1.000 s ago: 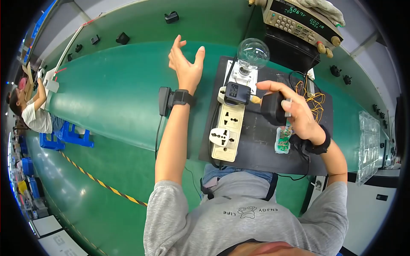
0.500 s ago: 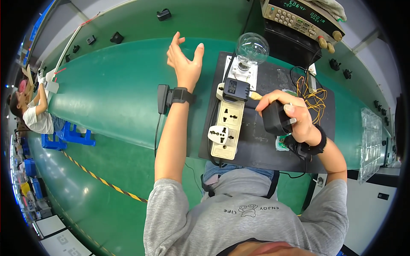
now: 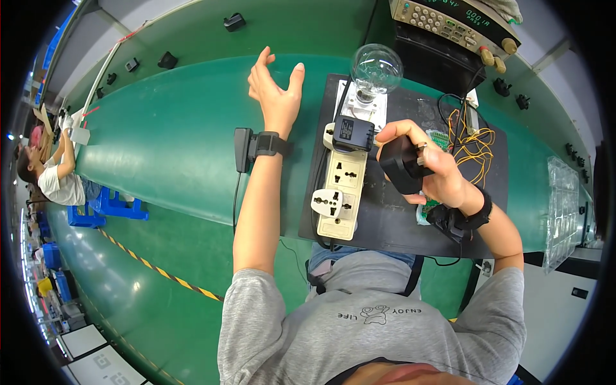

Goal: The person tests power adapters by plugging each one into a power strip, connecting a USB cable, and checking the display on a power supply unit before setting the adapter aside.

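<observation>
My right hand (image 3: 446, 176) grips a black power adapter (image 3: 401, 165) with metal prongs, held over the black board (image 3: 391, 224). Just left of it lies a cream power strip (image 3: 341, 221). Another black adapter (image 3: 354, 133) sits at the strip's far end, and a white plug converter (image 3: 328, 202) is in its nearer part. My left hand (image 3: 277, 96) is raised over the green table, fingers spread and thumb apart, holding nothing. Beyond the strip, a clear glass bulb (image 3: 377, 67) stands in a white base (image 3: 375, 119). Green circuit board (image 3: 439, 138) shows partly behind my right hand.
A bench instrument (image 3: 449, 25) with a lit display stands at the far right. Yellow wires (image 3: 476, 151) coil beside the green circuit board. Clear plastic trays (image 3: 559, 212) lie at the right. Several black adapters line the back; another person (image 3: 58, 176) sits far left.
My right hand has moved a little left toward the power strip, and the adapter in it has turned. My left hand stays open in nearly the same place.
</observation>
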